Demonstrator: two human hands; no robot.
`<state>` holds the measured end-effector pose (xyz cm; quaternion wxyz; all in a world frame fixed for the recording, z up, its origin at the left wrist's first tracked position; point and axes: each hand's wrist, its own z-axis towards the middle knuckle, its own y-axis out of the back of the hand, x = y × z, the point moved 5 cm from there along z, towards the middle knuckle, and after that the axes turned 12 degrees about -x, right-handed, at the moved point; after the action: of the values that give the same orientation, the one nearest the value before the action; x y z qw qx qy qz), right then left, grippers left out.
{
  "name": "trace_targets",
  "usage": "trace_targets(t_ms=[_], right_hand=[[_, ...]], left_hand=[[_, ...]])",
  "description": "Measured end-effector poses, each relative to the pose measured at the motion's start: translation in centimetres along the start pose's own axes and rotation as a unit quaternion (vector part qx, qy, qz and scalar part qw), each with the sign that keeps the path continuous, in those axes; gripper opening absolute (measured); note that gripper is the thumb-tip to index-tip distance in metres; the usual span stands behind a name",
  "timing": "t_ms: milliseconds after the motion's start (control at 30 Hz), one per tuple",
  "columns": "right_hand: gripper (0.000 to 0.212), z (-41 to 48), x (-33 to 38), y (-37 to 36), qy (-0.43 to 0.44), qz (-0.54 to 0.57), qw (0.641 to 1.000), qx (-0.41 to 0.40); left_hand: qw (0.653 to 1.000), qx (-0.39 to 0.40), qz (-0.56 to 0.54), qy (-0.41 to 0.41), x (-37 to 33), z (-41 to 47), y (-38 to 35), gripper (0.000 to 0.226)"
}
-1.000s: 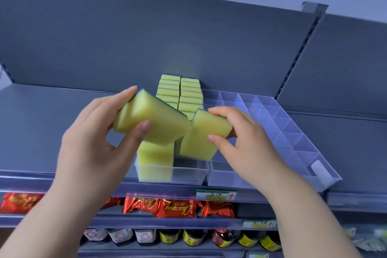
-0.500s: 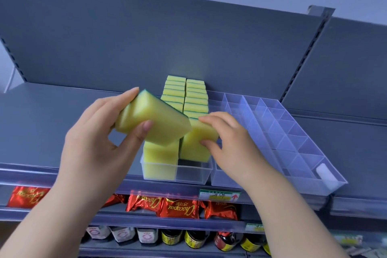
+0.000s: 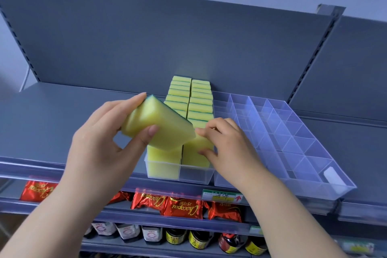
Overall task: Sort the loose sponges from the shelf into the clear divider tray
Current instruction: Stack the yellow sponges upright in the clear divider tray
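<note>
Head view: A person's left hand (image 3: 100, 146) clasps a yellow sponge (image 3: 161, 130), its green scouring layer along one face, tilted above the clear divider tray (image 3: 194, 176) on a grey shelf (image 3: 52, 115). The right hand (image 3: 228, 153) pinches a second sponge (image 3: 196, 153) standing near the front of the tray's right lane. Two rows of sponges (image 3: 192, 98) already stand on edge behind. The job looks nearly done, with only the front slots left.
</note>
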<state>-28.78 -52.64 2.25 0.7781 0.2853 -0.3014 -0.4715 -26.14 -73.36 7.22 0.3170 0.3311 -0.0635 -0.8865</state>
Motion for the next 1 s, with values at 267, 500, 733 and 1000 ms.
trace_targets(t_ms=[267,500,733,1000], right_hand=[[0.054,-0.2,-2.5,0.8,-0.125,0.144,0.975,0.117],[0.067,0.1,-2.7,1.3,-0.103,0.174,0.973,0.112],[0.062,0.0,-3.2,1.0,-0.109,0.147,0.978,0.102],[0.07,0.2,-2.9,1.1,-0.073,0.102,0.984,0.123]], left_hand=[[0.996,0.059,-0.054,-0.028,-1.7,-0.6,-3.0,0.044],[0.992,0.096,-0.05,-0.057,-2.1,-0.9,-5.3,0.043],[0.984,0.133,0.007,-0.12,-1.8,-0.9,-6.6,0.044],[0.963,0.152,0.057,-0.216,-2.8,-0.9,-7.3,0.04]])
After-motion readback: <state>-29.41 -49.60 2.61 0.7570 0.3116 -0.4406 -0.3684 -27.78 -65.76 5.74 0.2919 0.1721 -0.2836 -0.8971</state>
